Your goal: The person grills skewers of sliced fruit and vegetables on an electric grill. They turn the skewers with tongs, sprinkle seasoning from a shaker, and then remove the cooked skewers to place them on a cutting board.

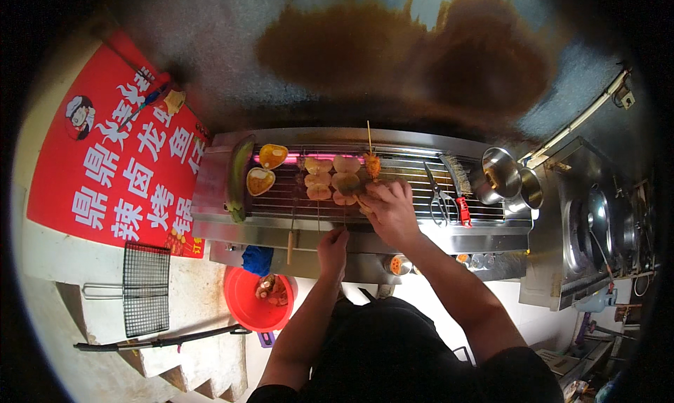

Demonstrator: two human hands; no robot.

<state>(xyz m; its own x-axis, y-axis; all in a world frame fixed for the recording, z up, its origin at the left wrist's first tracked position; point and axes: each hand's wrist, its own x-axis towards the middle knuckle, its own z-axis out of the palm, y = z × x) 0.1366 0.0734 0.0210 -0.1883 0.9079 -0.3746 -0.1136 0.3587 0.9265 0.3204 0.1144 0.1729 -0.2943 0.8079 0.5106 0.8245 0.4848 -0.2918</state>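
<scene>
Before me is a long steel grill [405, 213] with a wire rack. My left hand [333, 250] pinches the lower end of a wooden skewer that carries pale round slices [346, 174]. My right hand [388, 208] is over the rack beside those slices, its fingers bent around something small that I cannot make out. Just left lies a second skewer of pale slices [318, 179]. A skewer with an orange-coated piece [372, 166] lies above my right hand. Two shells with yellow filling [273, 155] and a long eggplant [241, 176] are at the rack's left end.
Scissors [442, 200], a wire brush with a red handle [463, 211] and metal pots [500, 174] are at the rack's right. Seasoning jars [400, 265] and a blue cloth [257, 260] line the front ledge. Below left are a red basin [237, 303] and a wire grilling basket [146, 290].
</scene>
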